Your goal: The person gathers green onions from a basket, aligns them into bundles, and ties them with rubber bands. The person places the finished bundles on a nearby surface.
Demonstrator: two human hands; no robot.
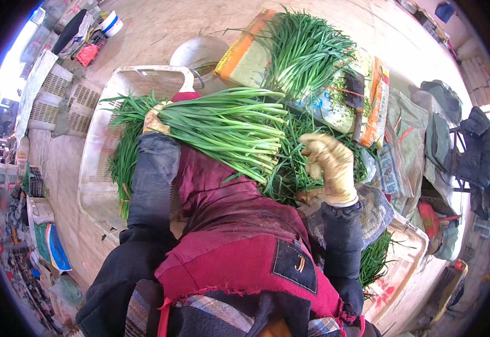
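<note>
My left hand (156,119), in a pale work glove, is closed round the leafy end of a bunch of garlic chives (228,126), whose pale stem ends point right across my apron. My gloved right hand (327,164) is raised to the right of the stems, fingers apart and curled, slightly blurred, holding nothing. Loose green leaves (295,168) lie between the stems and that hand. A larger pile of chives (308,50) rests on a flattened printed sack (245,63) ahead. Beside the pile lies a dark-bladed tool with a wooden handle (358,124).
A white plastic crate (97,126) at the left holds chives, one bunch tied with an orange band. Behind it stands a round pale container (198,52). Another crate (400,269) with chives is at my lower right, near sacks (409,122) and a dark-draped chair (476,160).
</note>
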